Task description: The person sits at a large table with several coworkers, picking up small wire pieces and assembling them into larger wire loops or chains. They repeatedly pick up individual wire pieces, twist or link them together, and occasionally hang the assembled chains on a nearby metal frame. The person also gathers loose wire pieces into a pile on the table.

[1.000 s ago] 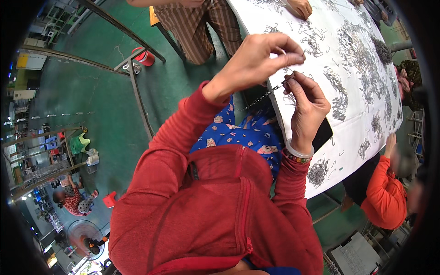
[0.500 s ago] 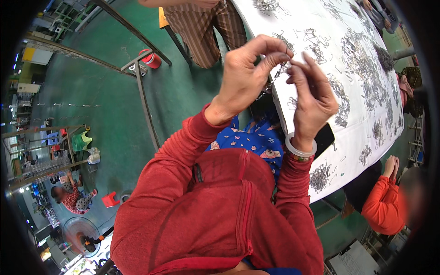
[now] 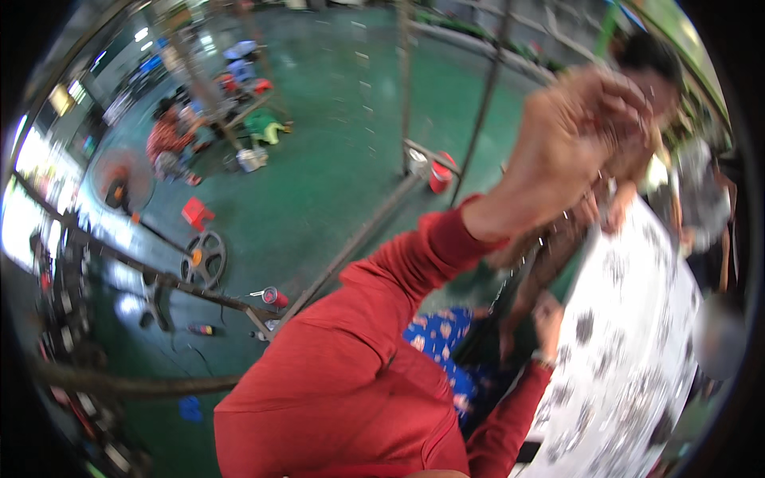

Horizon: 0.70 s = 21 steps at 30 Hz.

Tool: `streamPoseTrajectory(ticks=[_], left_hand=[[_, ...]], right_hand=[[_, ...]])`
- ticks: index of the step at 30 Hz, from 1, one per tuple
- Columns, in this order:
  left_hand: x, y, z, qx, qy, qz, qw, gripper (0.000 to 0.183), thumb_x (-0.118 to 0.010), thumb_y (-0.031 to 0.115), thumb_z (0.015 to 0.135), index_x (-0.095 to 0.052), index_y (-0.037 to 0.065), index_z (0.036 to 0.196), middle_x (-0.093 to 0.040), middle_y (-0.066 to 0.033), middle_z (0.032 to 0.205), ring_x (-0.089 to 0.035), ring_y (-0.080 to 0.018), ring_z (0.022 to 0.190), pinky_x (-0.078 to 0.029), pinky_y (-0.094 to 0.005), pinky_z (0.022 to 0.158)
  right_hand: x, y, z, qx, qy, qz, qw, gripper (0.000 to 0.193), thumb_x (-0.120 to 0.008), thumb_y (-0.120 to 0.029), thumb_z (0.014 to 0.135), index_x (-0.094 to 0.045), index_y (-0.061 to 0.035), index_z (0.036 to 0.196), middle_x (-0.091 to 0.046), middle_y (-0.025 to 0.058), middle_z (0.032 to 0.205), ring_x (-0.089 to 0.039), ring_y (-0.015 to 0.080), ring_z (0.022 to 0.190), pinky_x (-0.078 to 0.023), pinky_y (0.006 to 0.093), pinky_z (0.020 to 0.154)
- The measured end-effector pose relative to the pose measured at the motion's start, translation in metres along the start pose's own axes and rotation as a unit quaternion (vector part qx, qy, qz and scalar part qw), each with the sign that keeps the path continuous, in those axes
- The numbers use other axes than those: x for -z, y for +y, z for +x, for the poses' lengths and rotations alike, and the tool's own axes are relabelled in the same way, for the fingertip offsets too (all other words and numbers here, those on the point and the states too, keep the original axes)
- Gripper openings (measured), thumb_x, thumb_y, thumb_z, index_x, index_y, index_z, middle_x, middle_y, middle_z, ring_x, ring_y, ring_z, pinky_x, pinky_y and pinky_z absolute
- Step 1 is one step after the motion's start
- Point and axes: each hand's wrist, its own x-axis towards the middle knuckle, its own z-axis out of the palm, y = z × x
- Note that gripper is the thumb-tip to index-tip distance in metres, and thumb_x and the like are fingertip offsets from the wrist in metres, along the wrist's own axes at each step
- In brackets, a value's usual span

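My left hand [image 3: 570,135] is raised high at the upper right, blurred, its fingers curled together. A thin chain of shiny metal links [image 3: 522,261] hangs below it, slanting down toward my lap; its upper end is smeared, but it seems to run up to that hand. My right hand [image 3: 548,323] is low beside the near edge of the white-covered table [image 3: 594,267], partly in shadow, and its fingers are too blurred to read. Small dark wire hooks [image 3: 586,327] lie in loose heaps across the table.
Beyond my left hand a co-worker [image 3: 649,72] is at the table's far end. On the green floor to the left are a metal frame [image 3: 362,231], a red bucket [image 3: 441,173], a standing fan [image 3: 119,187] and a red stool [image 3: 196,213]. Another person [image 3: 167,139] sits farther back.
My view has swung to the left. The hands, close together over the table edge before, are now apart: the left has gone up, the right down beside the table.
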Motion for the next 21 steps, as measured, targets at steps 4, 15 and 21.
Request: streamPoseTrajectory(ticks=[4,15,21], left_hand=[[0.031,0.028,0.018,-0.016,0.051,0.126,0.991,0.014,-0.066,0.001,0.088,-0.065,-0.001,0.103,-0.069,-0.0063,0.093,-0.067,-0.0113,0.085,-0.054,-0.0242,0.079],[0.147,0.079,0.092,-0.171,0.186,0.319,0.914,0.007,-0.064,0.003,0.09,-0.067,-0.001,0.095,-0.07,-0.0042,0.079,-0.066,-0.0096,0.074,-0.052,-0.023,0.067],[0.252,0.119,0.156,-0.197,0.142,0.379,0.893,0.01,-0.061,0.004,0.091,-0.064,-0.002,0.099,-0.067,-0.0071,0.081,-0.061,-0.0097,0.068,-0.048,-0.022,0.06]], right_hand=[[-0.051,0.083,-0.032,-0.092,-0.277,0.041,0.956,0.03,-0.067,-0.007,0.077,-0.07,0.0029,0.106,-0.072,0.0167,0.088,-0.07,0.0228,0.08,-0.055,0.033,0.069],[-0.04,0.084,-0.031,-0.333,-0.334,0.094,0.877,0.037,-0.066,-0.01,0.085,-0.063,-0.0022,0.121,-0.068,0.0082,0.081,-0.059,0.0185,0.057,-0.048,0.0331,0.051],[-0.025,0.059,-0.032,-0.343,-0.334,0.085,0.874,0.048,-0.065,-0.017,0.086,-0.056,-0.0048,0.132,-0.068,0.0112,0.105,-0.064,0.0217,0.073,-0.054,0.0353,0.06]])
